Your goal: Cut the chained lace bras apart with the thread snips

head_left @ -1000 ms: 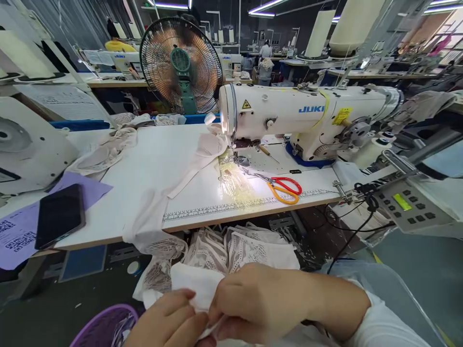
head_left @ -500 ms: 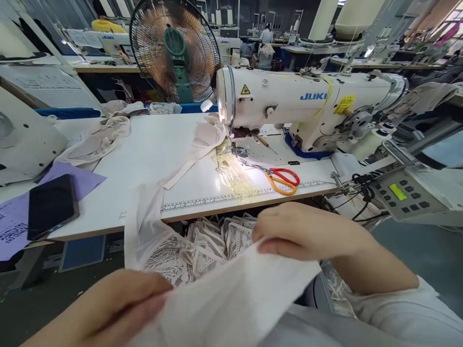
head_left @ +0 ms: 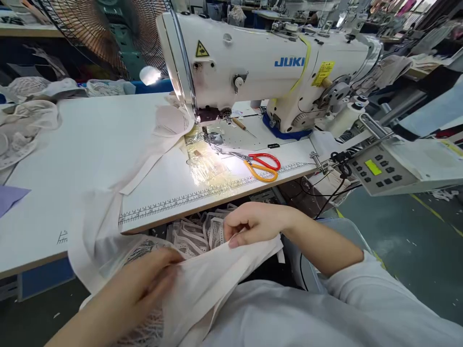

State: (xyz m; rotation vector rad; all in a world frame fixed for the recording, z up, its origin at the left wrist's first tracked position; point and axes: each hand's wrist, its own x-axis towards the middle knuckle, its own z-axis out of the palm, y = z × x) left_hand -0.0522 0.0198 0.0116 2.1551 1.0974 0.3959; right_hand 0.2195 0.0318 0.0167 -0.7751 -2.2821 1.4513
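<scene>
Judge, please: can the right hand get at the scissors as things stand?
Probably yes: the scissors lie with uncovered handles near the table's front edge, just beyond the right hand. But that hand holds white fabric and may need to release it.

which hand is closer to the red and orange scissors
The right hand, pinching the white cloth below the scissors in view; the left hand, blurred, is farther off, lower left.
</scene>
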